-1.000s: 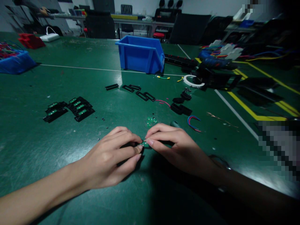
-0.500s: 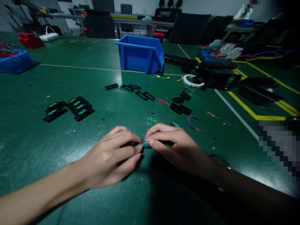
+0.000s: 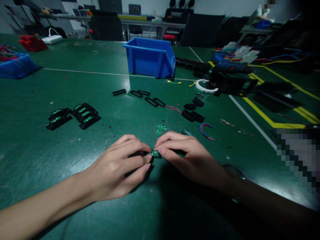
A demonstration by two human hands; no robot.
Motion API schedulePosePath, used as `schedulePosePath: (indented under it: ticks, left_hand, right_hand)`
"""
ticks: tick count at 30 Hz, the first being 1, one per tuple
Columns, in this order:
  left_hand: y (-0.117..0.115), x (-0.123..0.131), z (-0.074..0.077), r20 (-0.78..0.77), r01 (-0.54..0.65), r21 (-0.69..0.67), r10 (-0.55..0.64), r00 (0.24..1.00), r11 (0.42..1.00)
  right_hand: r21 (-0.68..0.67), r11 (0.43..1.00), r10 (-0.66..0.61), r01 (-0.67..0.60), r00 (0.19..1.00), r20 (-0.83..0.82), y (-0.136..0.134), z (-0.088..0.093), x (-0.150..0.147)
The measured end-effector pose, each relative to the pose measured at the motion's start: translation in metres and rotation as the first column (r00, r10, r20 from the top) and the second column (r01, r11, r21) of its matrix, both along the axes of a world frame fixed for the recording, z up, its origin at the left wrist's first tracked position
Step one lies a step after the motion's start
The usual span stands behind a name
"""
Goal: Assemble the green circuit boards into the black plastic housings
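Between my fingertips, low over the green tabletop, is a small green circuit board in a black plastic housing. My left hand pinches its left end, with the thumb and forefinger closed on it. From the right, my right hand has its thumb and fingertips closed at the other end. The fingers cover much of the piece. Just beyond my right fingers lie several loose small green circuit boards. To the left, black housings with green boards in them lie grouped together.
A blue bin stands at the back. Several black rectangular frames lie before it. Black housings, a red and blue wire piece and a white ring are on the right. A blue tray of wires stands far left.
My right thumb has shifted slightly right, so a bit more of the green board shows. My left hand has stayed in place on the piece.
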State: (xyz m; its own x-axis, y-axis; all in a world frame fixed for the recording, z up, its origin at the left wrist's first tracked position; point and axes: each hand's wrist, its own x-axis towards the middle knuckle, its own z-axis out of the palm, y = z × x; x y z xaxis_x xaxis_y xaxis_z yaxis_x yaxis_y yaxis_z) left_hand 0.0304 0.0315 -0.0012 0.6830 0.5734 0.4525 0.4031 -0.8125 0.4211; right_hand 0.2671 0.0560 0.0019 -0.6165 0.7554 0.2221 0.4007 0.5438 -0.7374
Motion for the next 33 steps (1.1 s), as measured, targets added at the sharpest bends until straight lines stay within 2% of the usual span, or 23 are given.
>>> schedulePosePath:
  ticks: [33]
  left_hand:
    - [-0.0007, -0.002, -0.0036, 0.005, -0.009, 0.121, 0.008, 1.0, 0.993]
  right_hand:
    - [0.041, 0.999, 0.025, -0.024, 1.0, -0.016, -0.0011, -0.0034, -0.0001]
